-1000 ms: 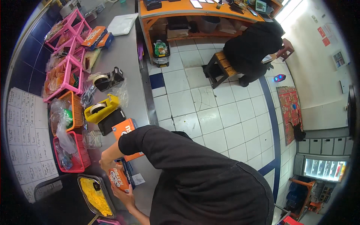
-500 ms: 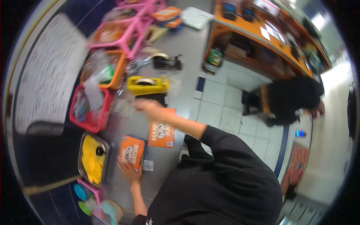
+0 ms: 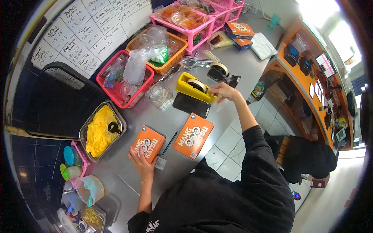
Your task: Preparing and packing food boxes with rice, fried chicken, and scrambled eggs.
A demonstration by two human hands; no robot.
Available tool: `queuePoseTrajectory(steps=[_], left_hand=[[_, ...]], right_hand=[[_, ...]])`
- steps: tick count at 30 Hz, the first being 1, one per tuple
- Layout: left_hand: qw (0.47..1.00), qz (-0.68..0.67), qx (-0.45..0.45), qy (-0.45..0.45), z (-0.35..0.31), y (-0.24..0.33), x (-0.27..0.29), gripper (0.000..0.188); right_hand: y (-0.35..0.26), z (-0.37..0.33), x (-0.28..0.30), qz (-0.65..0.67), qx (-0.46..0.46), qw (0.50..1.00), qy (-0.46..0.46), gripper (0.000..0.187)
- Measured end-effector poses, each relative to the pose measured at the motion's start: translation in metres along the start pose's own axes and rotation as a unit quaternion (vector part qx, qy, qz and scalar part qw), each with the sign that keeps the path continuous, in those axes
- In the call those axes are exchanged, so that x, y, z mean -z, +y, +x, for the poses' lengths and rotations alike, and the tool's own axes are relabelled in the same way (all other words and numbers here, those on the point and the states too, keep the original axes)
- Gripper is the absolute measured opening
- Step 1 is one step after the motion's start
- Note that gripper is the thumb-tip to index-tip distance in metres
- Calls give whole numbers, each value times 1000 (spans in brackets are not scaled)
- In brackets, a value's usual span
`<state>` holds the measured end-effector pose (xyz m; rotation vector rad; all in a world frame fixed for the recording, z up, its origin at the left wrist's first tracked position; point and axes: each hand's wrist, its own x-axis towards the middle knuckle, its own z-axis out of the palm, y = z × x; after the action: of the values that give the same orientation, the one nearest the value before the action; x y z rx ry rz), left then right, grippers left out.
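Note:
My left hand [image 3: 144, 166] rests on a closed orange cardboard box [image 3: 152, 140], fingers over its near left side and thumb at its near edge. A small white slip [image 3: 161, 163] lies beside the thumb, and a thin black pen [image 3: 169, 143] lies to the box's right. Farther right is a second closed orange box [image 3: 192, 136], untouched. My right hand [image 3: 224, 92] is at the front end of a yellow tape dispenser [image 3: 189, 86], with fingertips pinched together; any tape between them is too small to make out. A flat black object [image 3: 190, 105] lies just in front of the dispenser.
A steel tray of yellow food [image 3: 123, 134] stands at left. Behind are red [image 3: 121, 104] and orange [image 3: 173, 69] baskets holding plastic bags, and a pink rack [image 3: 190, 40]. A black tape dispenser [image 3: 232, 80] sits beyond the yellow one. A dark-clothed person [image 3: 307, 157] is on the right.
The view has swung round and sharpened. My right hand, blurred before beside the flat black object, is now at the yellow dispenser's end. My left hand stays on the same box.

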<state>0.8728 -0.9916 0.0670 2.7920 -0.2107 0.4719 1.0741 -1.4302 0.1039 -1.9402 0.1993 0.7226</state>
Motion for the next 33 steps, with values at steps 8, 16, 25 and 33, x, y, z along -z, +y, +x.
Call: queuePoseTrajectory(steps=[8,16,25,33], left_hand=[[999,1,39,10,0,9,2,82],[998,13,63,16,-7,-1,-6,80],[994,16,97,-41,-17,-10,6,79],[994,75,-75,-31,-30,-24,12,65]], right_hand=[[71,-14,-26,309,232,914,121,17],[54,-30,-45,-29,202,825,527,16],[-33,-79,-337,271,172,946,40,24],[-13,-48,-354,98,234,967,32,50]])
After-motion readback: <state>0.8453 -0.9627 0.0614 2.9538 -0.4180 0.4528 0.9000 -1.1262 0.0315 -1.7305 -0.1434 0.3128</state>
